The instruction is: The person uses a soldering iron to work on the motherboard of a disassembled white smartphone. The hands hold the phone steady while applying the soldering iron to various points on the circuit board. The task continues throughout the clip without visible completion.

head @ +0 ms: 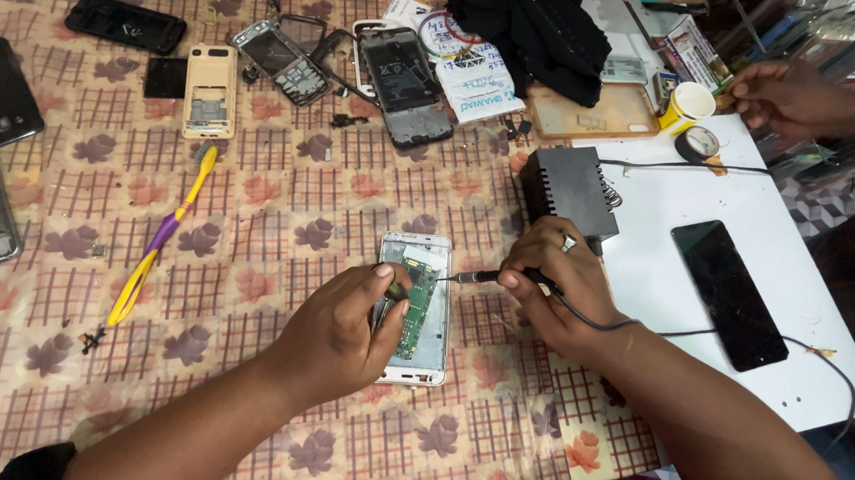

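Opened phone (421,300) flat on table (248,218), between hands; left hand (341,334) clamped on its left edge; right hand (557,279) closed around soldering iron (485,275), tip over green board (419,305).

Two bare forearms reaching in from the lower edge, converging toward the centre. Left hand (336,334) knuckles up, fingers curled, thumb and forefinger pinched in a closed grip. Right hand (560,284) fisted in a pen-like grip, ring on one finger, wrist bent inward.
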